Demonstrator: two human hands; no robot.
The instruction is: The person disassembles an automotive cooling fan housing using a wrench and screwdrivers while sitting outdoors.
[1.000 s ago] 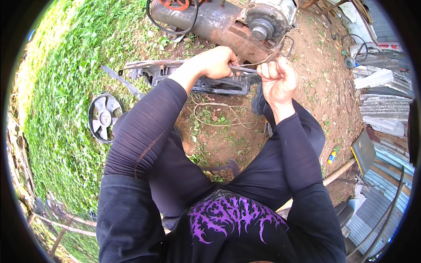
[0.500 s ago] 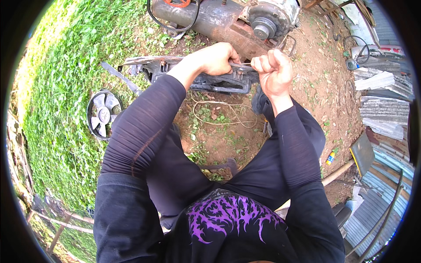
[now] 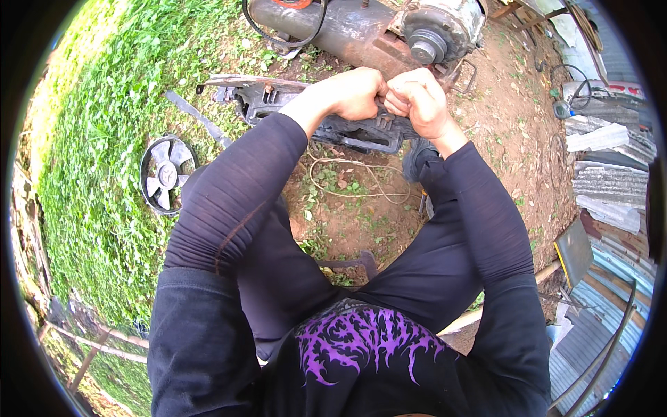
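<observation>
Above the far edge of a long dark vehicle panel (image 3: 361, 132), my left hand (image 3: 358, 94) and my right hand (image 3: 420, 101) meet, knuckles nearly touching. Both are closed, with fingers curled in. Whatever they grip is hidden between them or too small to name. The panel looks like a black moulded frame with openings and rusty brackets, and it lies across the ground beyond my knees. My left forearm crosses in front of part of it. A loop of thin tan cord (image 3: 333, 193) rests on the soil below.
Beyond the panel lies a rusty cylindrical tank (image 3: 340, 31) with a pulley-fitted motor (image 3: 427, 45). To the left, a fan in a round shroud (image 3: 167, 175) and a flat grey strip (image 3: 198, 118) lie on grass. Corrugated sheets (image 3: 611, 174) are piled at right.
My right hand has moved left, up against my left hand, and turned so its knuckles face up. My left hand has shifted slightly right and stays closed.
</observation>
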